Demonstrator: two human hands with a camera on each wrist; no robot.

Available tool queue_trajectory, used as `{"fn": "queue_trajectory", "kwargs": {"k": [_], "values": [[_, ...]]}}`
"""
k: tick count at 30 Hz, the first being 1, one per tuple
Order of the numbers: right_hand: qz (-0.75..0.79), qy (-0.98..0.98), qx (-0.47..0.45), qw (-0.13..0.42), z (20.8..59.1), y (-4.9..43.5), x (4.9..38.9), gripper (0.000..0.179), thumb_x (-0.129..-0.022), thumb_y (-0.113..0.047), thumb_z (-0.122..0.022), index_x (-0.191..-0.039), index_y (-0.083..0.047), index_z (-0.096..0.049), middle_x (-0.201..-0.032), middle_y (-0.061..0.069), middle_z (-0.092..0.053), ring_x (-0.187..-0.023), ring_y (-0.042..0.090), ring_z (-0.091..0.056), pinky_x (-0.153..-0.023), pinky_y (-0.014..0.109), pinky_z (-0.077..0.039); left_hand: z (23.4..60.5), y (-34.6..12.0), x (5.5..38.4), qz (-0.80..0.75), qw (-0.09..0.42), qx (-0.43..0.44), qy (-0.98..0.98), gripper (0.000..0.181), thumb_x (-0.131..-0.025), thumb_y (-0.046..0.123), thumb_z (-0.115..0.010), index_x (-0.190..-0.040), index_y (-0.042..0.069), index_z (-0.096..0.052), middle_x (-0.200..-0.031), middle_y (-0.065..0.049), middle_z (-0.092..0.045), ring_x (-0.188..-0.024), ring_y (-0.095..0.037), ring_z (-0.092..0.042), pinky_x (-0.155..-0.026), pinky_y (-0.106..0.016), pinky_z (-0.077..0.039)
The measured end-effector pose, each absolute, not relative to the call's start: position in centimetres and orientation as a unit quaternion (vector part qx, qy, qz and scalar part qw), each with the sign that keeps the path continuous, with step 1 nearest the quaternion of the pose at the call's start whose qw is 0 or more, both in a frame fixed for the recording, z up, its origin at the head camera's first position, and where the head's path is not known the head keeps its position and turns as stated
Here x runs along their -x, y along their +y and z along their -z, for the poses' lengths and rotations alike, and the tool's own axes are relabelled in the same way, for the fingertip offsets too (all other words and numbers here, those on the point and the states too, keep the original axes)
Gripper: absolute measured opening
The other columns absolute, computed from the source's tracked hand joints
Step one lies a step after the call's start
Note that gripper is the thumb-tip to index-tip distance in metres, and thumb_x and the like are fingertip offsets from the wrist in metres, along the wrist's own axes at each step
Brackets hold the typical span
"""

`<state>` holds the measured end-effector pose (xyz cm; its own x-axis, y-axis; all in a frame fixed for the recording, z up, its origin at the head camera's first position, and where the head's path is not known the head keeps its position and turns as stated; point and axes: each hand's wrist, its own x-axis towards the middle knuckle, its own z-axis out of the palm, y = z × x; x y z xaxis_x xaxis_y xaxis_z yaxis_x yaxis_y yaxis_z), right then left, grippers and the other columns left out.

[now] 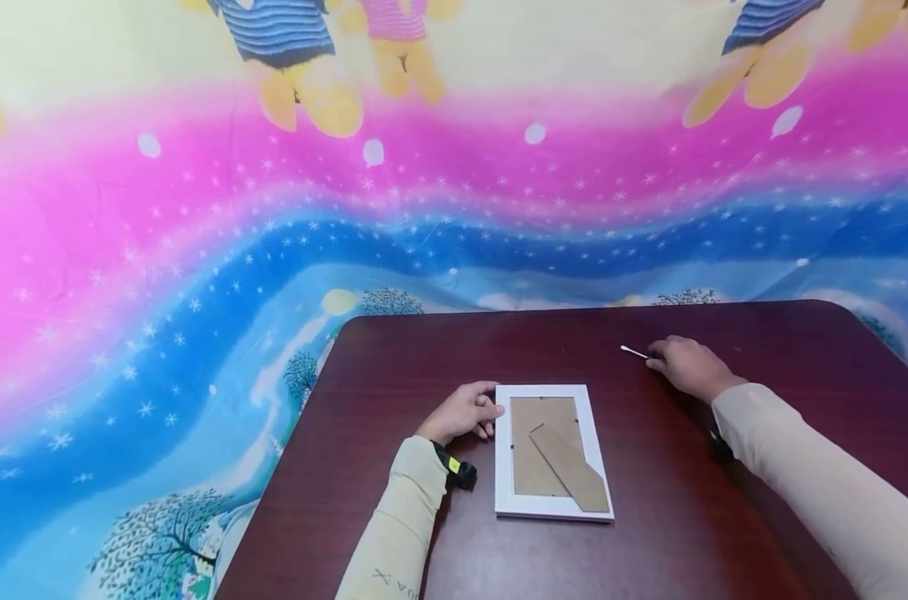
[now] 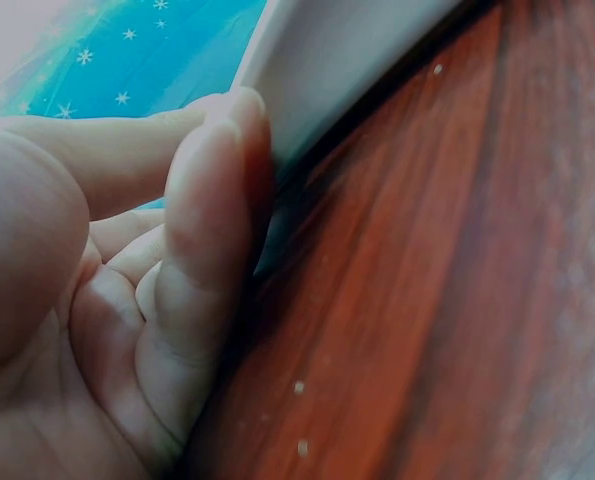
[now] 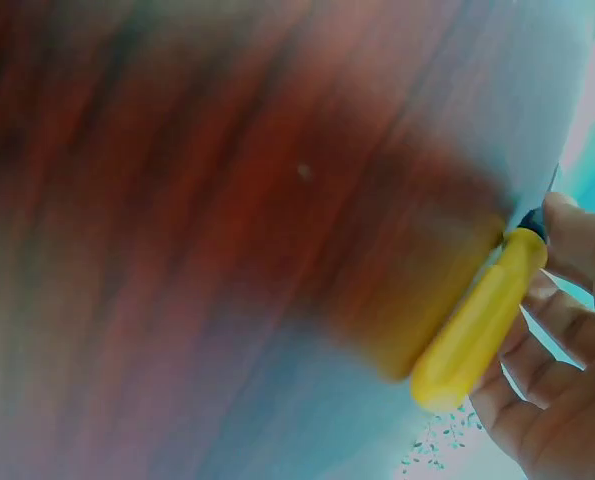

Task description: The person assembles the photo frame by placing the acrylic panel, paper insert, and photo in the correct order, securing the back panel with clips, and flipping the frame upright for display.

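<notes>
A white picture frame (image 1: 504,467) lies face down on the dark red-brown table, its brown backing board (image 1: 532,450) and slanted stand leg (image 1: 569,471) upward. Small dark tabs sit around the board's edge. My left hand (image 1: 461,414) pinches the frame's left edge near the upper corner; the left wrist view shows thumb and forefinger at the white edge (image 2: 327,70). Far to the right, my right hand (image 1: 689,367) grips a screwdriver (image 3: 482,325) by the dark collar. Its yellow handle slants across the right wrist view; in the head view its pale shaft (image 1: 634,352) points left.
The table (image 1: 393,358) has rounded far corners. Behind it hangs a colourful printed cloth (image 1: 454,183) in pink and blue. A black strap with a yellow label (image 1: 455,467) is on the left wrist.
</notes>
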<state>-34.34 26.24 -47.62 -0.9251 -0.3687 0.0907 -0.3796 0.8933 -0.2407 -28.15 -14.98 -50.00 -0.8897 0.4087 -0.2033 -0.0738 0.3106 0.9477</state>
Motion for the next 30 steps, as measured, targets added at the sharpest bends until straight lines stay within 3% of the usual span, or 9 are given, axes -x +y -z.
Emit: {"fn": "queue_trajectory", "kwargs": {"k": [8, 24, 30], "values": [[-0.139, -0.977, -0.160, -0.004, 46.8, 27.3, 32.3, 0.042, -0.098, -0.021, -0.060, -0.127, 0.009, -0.056, -0.118, 0.029, -0.054, -0.108, 0.045, -0.053, -0.088, 0.062, -0.044, 50.1, -14.9, 28.0, -0.572, 0.208, -0.104, 0.786, 0.064, -0.094, 0.013, -0.067, -0.148, 0.002, -0.036, -0.077, -0.011, -0.064, -0.059, -0.020, -0.062, -0.054, -0.035, -0.057], [-0.165, -0.981, -0.102, 0.014, 47.1, 30.3, 28.2, 0.051, -0.098, -0.024, -0.060, -0.134, 0.009, -0.049, -0.126, 0.029, -0.046, -0.114, 0.050, -0.044, -0.093, 0.067, -0.037, 50.4, -14.7, 28.3, -0.573, 0.217, -0.102, 0.784, 0.065, -0.094, 0.013, -0.066, -0.149, 0.000, -0.033, -0.081, -0.010, -0.066, -0.059, -0.019, -0.062, -0.056, -0.035, -0.057], [-0.174, -0.982, -0.075, 0.006, 46.5, 30.7, 27.6, 0.065, -0.099, -0.032, -0.057, -0.143, 0.010, -0.034, -0.135, 0.035, -0.035, -0.125, 0.056, -0.029, -0.100, 0.071, -0.025, 50.1, -14.4, 28.3, -0.579, 0.209, -0.105, 0.781, 0.064, -0.094, 0.013, -0.066, -0.149, 0.002, -0.035, -0.081, -0.012, -0.065, -0.059, -0.021, -0.062, -0.057, -0.037, -0.058]]}}
